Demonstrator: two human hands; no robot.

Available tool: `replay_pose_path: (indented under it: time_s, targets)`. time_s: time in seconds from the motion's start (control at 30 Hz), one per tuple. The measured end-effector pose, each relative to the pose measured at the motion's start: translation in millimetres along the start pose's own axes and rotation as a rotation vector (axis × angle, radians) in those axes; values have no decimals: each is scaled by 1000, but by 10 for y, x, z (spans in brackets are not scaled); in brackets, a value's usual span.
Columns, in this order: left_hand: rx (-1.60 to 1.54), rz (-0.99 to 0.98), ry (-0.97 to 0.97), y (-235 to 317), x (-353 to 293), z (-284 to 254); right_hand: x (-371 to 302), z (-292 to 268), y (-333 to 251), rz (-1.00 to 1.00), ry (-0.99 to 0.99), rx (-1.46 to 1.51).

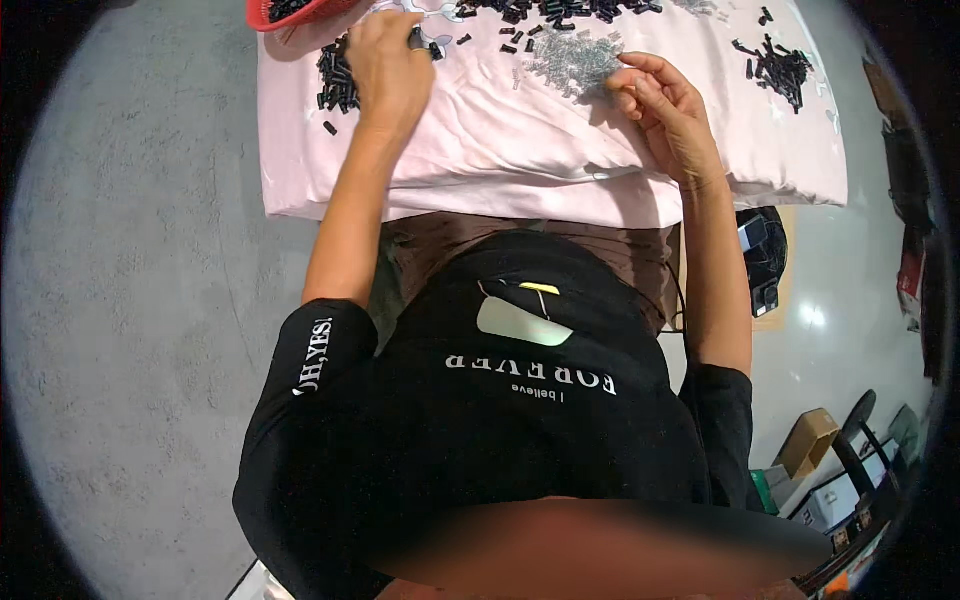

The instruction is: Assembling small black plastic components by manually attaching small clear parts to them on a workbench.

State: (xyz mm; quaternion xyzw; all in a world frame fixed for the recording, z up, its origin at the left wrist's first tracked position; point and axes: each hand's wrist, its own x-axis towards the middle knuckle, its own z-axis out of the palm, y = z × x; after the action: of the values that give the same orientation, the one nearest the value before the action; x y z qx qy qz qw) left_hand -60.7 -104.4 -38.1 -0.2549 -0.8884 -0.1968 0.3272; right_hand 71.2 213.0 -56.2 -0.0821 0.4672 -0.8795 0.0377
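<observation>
My left hand [390, 72] reaches over the left side of the pink cloth, beside a pile of small black cylindrical pieces [337, 80]. Between its thumb and forefinger shows one small black piece [416, 39]. My right hand [665, 108] is at the right edge of a heap of tiny silvery, spring-like pieces [575, 64]. Its thumb and fingers are closed in a pinch; whatever is between the fingertips is too small to make out.
A red basket [318, 12] with black pieces stands at the far left corner of the pink cloth [500, 150]. More black parts [560, 10] lie along the far side. Slim black parts [782, 72] are heaped at right. Boxes [808, 442] stand on the floor at lower right.
</observation>
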Motion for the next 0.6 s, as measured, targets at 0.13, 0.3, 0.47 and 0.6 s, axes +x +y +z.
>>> replay_pose_path:
  time_s: [0.13,0.3,0.47,0.6]
  targets:
    - [-148,7,-89,378,-5,149,-22,-16,1,6,44,17]
    - [-31,-43,-216,305,0,200,-26,-16,-17,27,59,-5]
    - [-54,-39,-217,247,-35,160,-16,-6,-8,9,41,5]
    - [-40,-18,-213,284,-49,154,-18,-1,-15,13,50,7]
